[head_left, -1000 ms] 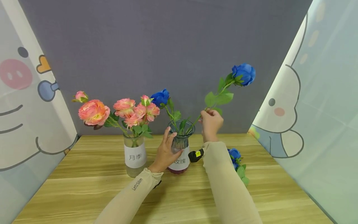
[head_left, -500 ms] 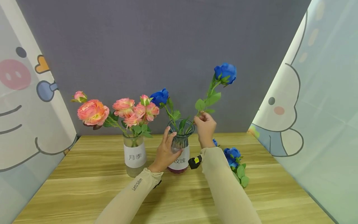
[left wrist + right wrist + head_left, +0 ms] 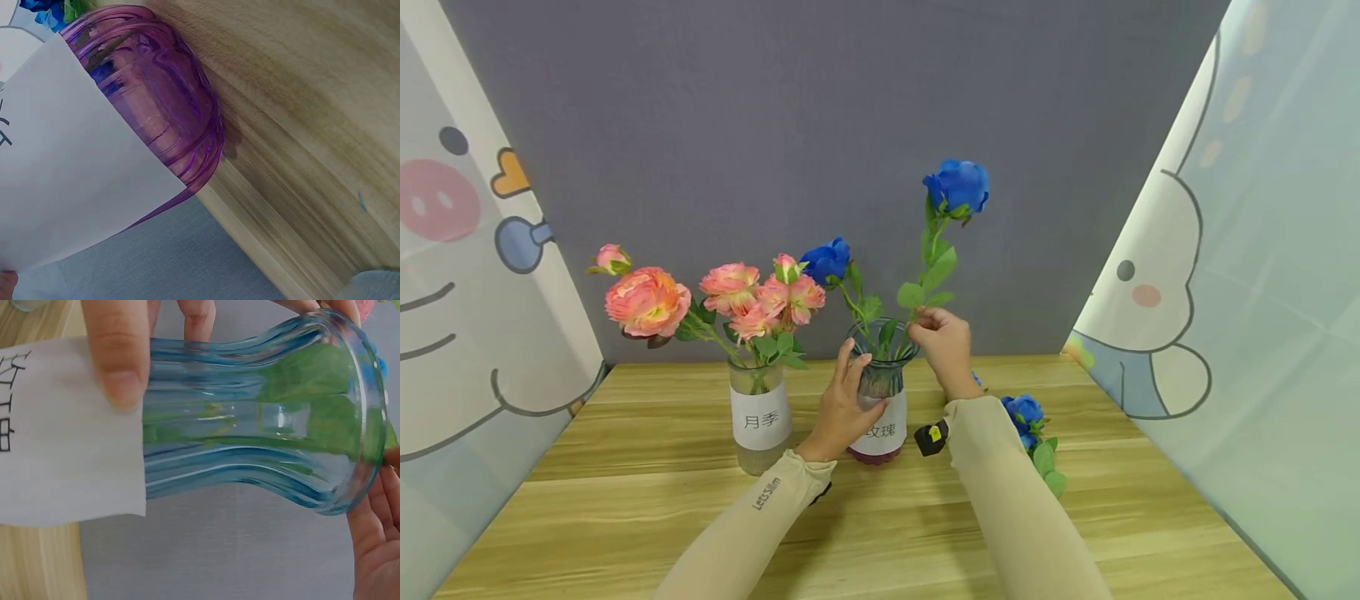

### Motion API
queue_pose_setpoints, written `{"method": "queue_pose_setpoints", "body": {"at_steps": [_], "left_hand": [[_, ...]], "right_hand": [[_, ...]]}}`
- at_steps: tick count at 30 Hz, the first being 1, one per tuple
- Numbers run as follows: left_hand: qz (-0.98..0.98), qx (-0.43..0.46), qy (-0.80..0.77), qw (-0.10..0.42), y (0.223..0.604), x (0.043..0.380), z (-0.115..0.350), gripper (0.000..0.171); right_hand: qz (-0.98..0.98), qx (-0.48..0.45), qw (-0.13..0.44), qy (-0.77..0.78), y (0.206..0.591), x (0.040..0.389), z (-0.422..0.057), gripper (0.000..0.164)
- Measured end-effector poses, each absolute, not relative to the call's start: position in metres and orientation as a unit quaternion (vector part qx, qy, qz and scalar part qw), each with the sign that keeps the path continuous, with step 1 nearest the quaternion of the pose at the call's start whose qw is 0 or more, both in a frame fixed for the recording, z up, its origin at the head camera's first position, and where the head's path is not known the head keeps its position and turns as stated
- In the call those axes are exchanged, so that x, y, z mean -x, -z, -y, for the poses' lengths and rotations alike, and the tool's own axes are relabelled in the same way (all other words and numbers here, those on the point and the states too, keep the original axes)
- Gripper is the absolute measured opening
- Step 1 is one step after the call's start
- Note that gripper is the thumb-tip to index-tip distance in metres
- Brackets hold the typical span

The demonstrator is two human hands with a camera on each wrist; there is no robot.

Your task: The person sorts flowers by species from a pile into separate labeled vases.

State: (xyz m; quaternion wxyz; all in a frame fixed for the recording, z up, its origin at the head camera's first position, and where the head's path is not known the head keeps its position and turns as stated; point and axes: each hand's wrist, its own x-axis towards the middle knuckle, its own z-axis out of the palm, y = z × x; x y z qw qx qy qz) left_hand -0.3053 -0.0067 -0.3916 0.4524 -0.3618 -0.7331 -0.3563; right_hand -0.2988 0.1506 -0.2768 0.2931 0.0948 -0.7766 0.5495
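Observation:
A glass vase (image 3: 883, 382), blue above and purple at its base, stands on the table with a white paper label (image 3: 75, 437). My left hand (image 3: 841, 408) grips it from the left, thumb over the label and fingers round the far side. Just above the rim, my right hand (image 3: 946, 350) pinches the green stem of a tall artificial blue rose (image 3: 957, 187), whose lower stem goes into the vase. Another blue rose (image 3: 827, 260) leans out to the left from the same vase. Green leaves show through the glass in the right wrist view.
Left of the hands stands a second labelled vase (image 3: 762, 417) with pink flowers (image 3: 649, 302). More blue roses (image 3: 1024, 414) lie on the wooden table (image 3: 647, 500), partly behind the right forearm. A grey backdrop (image 3: 737, 125) rises behind, with cartoon-printed panels at both sides.
My right hand has moved left and slightly down to the vase's rim, and the blue rose has swung from a rightward lean to nearly upright. The left hand stays on the vase.

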Motion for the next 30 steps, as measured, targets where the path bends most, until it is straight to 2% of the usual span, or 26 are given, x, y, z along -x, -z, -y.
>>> {"method": "queue_pose_setpoints", "body": {"at_steps": [7, 17, 23, 30], "left_hand": [[0.734, 0.362, 0.36, 0.449, 0.393, 0.305, 0.007, 0.09], [0.742, 0.355, 0.37, 0.432, 0.389, 0.302, 0.006, 0.086], [0.748, 0.354, 0.367, 0.425, 0.389, 0.301, 0.007, 0.085], [0.745, 0.358, 0.363, 0.43, 0.388, 0.303, 0.007, 0.085]], "right_hand": [[0.812, -0.127, 0.27, -0.502, 0.27, 0.294, -0.152, 0.02], [0.876, -0.072, 0.265, -0.397, 0.261, 0.286, -0.149, 0.013], [0.918, -0.095, 0.204, -0.328, 0.261, 0.283, -0.151, 0.014], [0.912, -0.109, 0.145, -0.368, 0.257, 0.274, -0.17, 0.018]]}}
